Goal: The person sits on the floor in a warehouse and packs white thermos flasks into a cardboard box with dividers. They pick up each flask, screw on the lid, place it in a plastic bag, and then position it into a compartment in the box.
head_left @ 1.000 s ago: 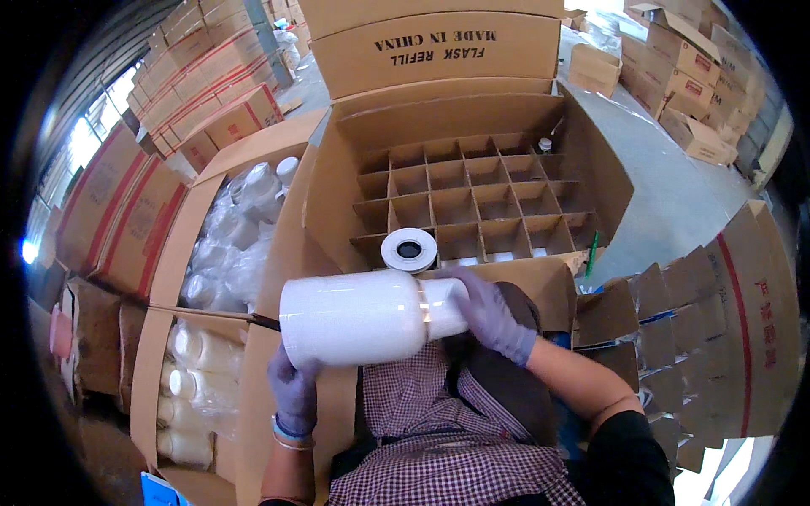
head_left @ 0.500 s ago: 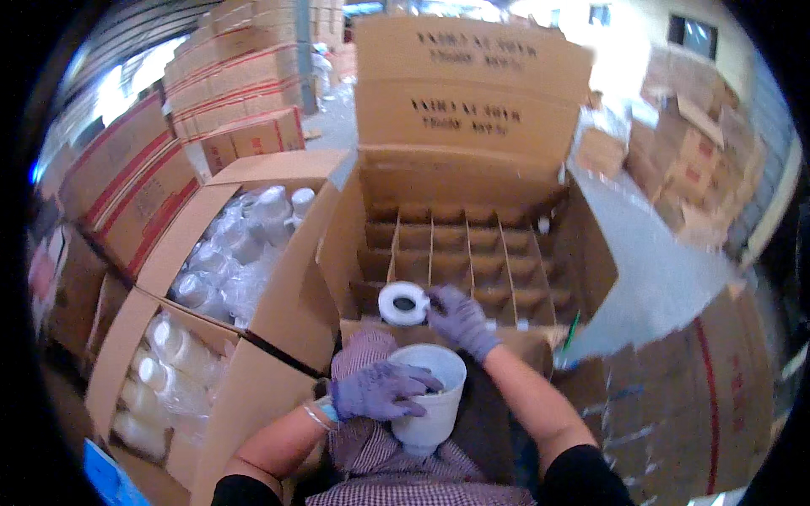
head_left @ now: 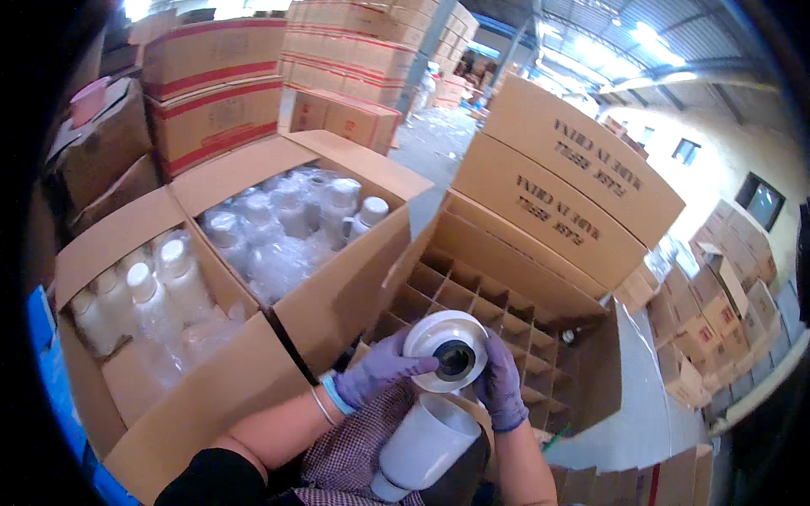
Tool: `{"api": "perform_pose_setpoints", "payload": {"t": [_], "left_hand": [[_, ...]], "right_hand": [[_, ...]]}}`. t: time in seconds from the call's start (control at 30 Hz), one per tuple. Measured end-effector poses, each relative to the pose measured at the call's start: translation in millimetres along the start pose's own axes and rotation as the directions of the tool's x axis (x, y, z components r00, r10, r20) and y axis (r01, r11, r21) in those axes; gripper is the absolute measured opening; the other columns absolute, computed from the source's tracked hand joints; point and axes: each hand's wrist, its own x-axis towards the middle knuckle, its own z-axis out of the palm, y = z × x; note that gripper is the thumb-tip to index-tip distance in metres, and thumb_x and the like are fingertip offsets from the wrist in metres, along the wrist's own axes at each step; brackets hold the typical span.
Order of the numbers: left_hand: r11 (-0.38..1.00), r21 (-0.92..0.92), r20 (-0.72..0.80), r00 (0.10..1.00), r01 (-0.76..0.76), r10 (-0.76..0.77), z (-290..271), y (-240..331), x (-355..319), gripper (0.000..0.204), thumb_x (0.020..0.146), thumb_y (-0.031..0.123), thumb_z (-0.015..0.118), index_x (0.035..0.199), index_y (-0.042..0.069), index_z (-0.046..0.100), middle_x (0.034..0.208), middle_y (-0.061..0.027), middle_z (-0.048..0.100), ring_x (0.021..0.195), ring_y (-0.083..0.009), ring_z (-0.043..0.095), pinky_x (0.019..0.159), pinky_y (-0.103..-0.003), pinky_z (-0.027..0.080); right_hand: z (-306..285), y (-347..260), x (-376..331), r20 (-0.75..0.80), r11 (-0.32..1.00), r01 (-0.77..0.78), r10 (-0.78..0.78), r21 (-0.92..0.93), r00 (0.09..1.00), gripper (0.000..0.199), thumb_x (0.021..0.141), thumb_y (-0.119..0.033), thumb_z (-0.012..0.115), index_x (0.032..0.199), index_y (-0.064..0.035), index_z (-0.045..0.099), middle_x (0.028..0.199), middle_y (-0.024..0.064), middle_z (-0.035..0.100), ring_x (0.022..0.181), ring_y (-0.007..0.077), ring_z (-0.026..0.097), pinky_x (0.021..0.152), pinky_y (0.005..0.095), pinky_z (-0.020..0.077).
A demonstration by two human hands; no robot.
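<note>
Between both gloved hands is a white round plastic lid-like piece (head_left: pixel 424 336) with a black ring in its middle. My left hand (head_left: pixel 378 376) grips it from the left, its thumb against the black ring. My right hand (head_left: pixel 504 386) holds the opposite edge, fingers wrapped along the side. Directly below, a white plastic flask-like body (head_left: pixel 429 443) leans tilted on my lap, its wide mouth up toward the hands and its narrower end at lower left. No hand touches that body. What lies under the round piece is hidden.
Beyond the hands stands an open carton with a cardboard divider grid (head_left: pixel 481 305). At left, two open cartons hold white bottles (head_left: pixel 173 274) and plastic-wrapped flasks (head_left: pixel 289 211). Taped cartons (head_left: pixel 215 110) are stacked behind; more boxes (head_left: pixel 683 325) lie at the right.
My view has turned right. My left hand has left the white body and now grips the round piece with my right hand. The body has tipped from upright to leaning.
</note>
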Motion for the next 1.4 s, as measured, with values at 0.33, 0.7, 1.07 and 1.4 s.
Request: {"api": "perform_pose_setpoints", "payload": {"t": [0.33,0.7,1.07,1.4], "left_hand": [[0.996,-0.088,0.120,0.993,0.024,-0.013,53.2,3.3,-20.9,0.066,0.093,0.046,0.070,0.141,0.006,0.049,0.128,-0.0069,0.062,0.114,-0.0169,0.060,0.099,-0.033,0.051],[0.436,0.692,0.332,0.789,-0.576,0.516,98.8,42.6,-25.0,0.090,0.085,0.037,0.076,0.155,0.005,0.030,0.153,-0.0242,0.036,0.142,-0.0418,0.037,0.117,-0.045,0.033],[0.433,0.745,0.316,0.840,-0.508,0.441,97.3,50.4,-25.2,0.083,0.089,0.049,0.068,0.149,0.000,0.040,0.153,-0.0247,0.037,0.139,-0.0410,0.040,0.113,-0.045,0.036],[0.093,0.805,0.501,0.756,-0.586,0.421,114.8,22.5,-19.9,0.065,0.079,0.032,0.079,0.138,0.017,0.059,0.145,-0.0130,0.052,0.136,-0.0386,0.046,0.113,-0.050,0.038]], "right_hand": [[38.9,-91.2,-64.4,0.322,0.149,0.491,-0.588,-0.859,0.742,0.064,0.072,-0.022,0.084,0.128,-0.0042,0.059,0.116,0.0200,0.065,0.098,0.0386,0.066,0.084,0.0424,0.0558],[30.5,-73.3,-85.4,-0.190,0.927,0.243,-0.304,-0.288,0.934,0.043,0.091,-0.022,0.058,0.129,-0.0032,0.052,0.122,0.0144,0.065,0.108,0.0233,0.066,0.095,0.0393,0.0520],[33.1,-50.8,-89.9,-0.314,0.948,0.240,-0.298,-0.208,0.901,0.042,0.092,-0.019,0.057,0.128,-0.0009,0.051,0.116,0.0186,0.062,0.109,0.0313,0.063,0.094,0.0361,0.0500],[5.0,-17.5,-82.5,-0.142,0.874,-0.203,0.291,0.441,0.946,0.048,0.103,-0.043,0.045,0.136,-0.0095,0.054,0.125,0.0093,0.063,0.110,0.0236,0.062,0.095,0.0378,0.0512]]}}
